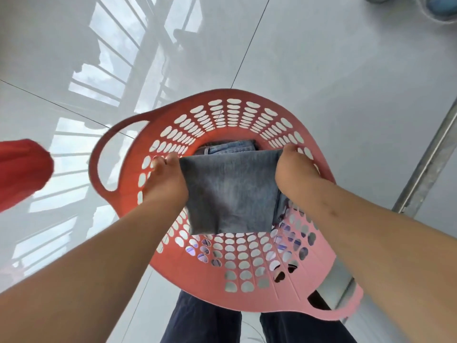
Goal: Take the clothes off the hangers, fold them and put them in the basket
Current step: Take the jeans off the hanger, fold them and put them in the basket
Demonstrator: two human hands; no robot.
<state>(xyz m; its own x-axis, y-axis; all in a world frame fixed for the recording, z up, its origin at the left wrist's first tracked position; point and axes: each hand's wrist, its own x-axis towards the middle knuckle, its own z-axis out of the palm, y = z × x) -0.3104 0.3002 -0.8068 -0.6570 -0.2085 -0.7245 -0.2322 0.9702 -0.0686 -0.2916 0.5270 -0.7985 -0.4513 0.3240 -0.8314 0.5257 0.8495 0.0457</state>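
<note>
A red perforated laundry basket (230,115) stands on the glossy floor right below me. Over its opening I hold a folded grey denim garment (230,191) flat between both hands. My left hand (165,179) grips its left edge and my right hand (294,169) grips its right edge, fingers curled under the cloth. Beneath it, at the basket's bottom, lies a folded pair of light blue jeans (230,146), mostly hidden by the grey piece.
A red cloth (22,169) hangs at the left edge. A metal pole (430,149) slants down the right side by the basket. My dark trouser legs (197,323) show at the bottom. A blue-and-white container (437,6) sits top right.
</note>
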